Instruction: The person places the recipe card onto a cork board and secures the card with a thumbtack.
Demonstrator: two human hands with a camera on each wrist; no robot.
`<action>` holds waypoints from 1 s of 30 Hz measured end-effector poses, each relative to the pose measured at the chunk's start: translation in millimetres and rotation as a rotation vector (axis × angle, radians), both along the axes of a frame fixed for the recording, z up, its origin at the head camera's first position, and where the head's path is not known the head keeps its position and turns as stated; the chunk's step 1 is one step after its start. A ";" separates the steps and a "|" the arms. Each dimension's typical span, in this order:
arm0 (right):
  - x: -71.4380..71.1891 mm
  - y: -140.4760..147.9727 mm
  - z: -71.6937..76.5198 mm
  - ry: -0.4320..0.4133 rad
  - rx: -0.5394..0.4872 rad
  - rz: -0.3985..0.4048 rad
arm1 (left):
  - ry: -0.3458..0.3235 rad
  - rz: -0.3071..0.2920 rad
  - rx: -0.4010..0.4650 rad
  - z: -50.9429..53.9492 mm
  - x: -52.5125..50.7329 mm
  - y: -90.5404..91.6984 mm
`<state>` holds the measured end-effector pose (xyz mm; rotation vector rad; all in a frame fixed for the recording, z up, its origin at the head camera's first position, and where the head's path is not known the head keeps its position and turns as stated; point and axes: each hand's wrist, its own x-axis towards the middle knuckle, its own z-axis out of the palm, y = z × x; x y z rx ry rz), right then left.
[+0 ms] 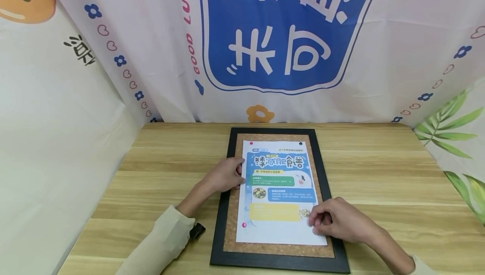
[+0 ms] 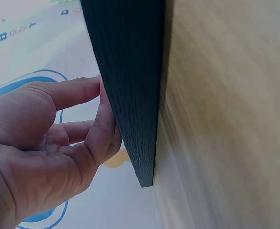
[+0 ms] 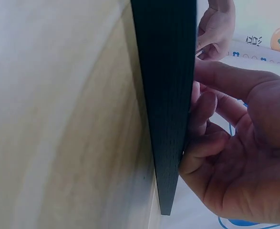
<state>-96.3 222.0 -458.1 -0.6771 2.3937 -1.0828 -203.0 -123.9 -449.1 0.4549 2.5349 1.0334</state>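
Note:
A printed sheet [image 1: 280,230] with Chinese text and coloured boxes lies on a cork board [image 1: 236,241] in a black frame [image 1: 280,261]. Pink pushpins stand at its upper left [image 1: 251,143] and lower left [image 1: 244,225]; a black pushpin [image 1: 301,143] is at its upper right. My left hand [image 1: 224,175] touches the sheet's left edge, its fingers loosely bent above the frame [image 2: 125,71]. At the lower right edge, my right hand [image 1: 342,220] has thumb and index fingertips close together on the sheet. Whether something small sits between them is hidden, also in the right wrist view.
The board lies on a wood-grain table [image 1: 163,169]. A printed curtain [image 1: 166,77] hangs behind the table's far edge, and pale fabric [image 1: 57,140] is at the left. A small black object [image 1: 197,231] is by the left sleeve [image 1: 163,237].

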 end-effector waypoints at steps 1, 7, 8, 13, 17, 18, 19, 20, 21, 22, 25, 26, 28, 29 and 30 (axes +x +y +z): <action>0.0 -0.3 0.2 -0.002 0.004 0.000 | 0.002 0.000 0.000 -0.6 0.0 -0.2; 0.8 -0.6 0.1 -0.012 0.007 -0.002 | 0.003 -0.005 0.002 -1.8 0.1 -0.7; 1.0 -0.6 0.0 -0.010 0.006 -0.003 | 0.003 -0.007 0.003 -1.9 0.3 -0.8; 2.9 -0.5 -1.0 -0.012 0.009 -0.005 | 0.007 -0.022 0.002 -2.1 1.1 -1.0; 2.8 -0.3 -0.9 -0.011 0.012 -0.004 | 0.007 -0.017 0.010 -1.9 0.8 -0.9; 2.7 -0.2 -0.7 -0.008 0.012 -0.003 | 0.005 -0.013 0.014 -1.8 0.7 -0.8; 2.5 -0.1 -0.5 -0.005 0.014 -0.002 | 0.002 -0.010 0.016 -1.6 0.6 -0.8; 2.3 0.1 -0.3 -0.003 0.016 0.001 | 0.001 -0.006 0.020 -1.8 0.5 -0.7; 2.2 0.2 0.0 -0.001 0.019 0.004 | -0.003 -0.003 0.023 -1.6 0.7 -0.7; 2.2 0.3 0.3 -0.004 0.023 0.007 | -0.008 0.000 0.025 -1.6 0.8 -0.6; 2.8 1.1 1.1 -0.014 0.042 0.010 | -0.024 0.006 0.028 -1.7 1.4 -0.3; 3.2 1.7 1.4 -0.013 0.050 0.010 | -0.030 0.009 0.029 -1.4 1.6 -0.2; 4.4 3.7 2.1 -0.010 0.066 0.006 | -0.037 0.012 0.030 -0.6 2.2 -0.3; 5.2 5.0 2.5 -0.003 0.073 0.004 | -0.035 0.009 0.030 0.2 2.7 -0.5; 6.1 6.7 2.9 0.007 0.081 0.001 | -0.031 0.005 0.031 0.9 3.2 -1.0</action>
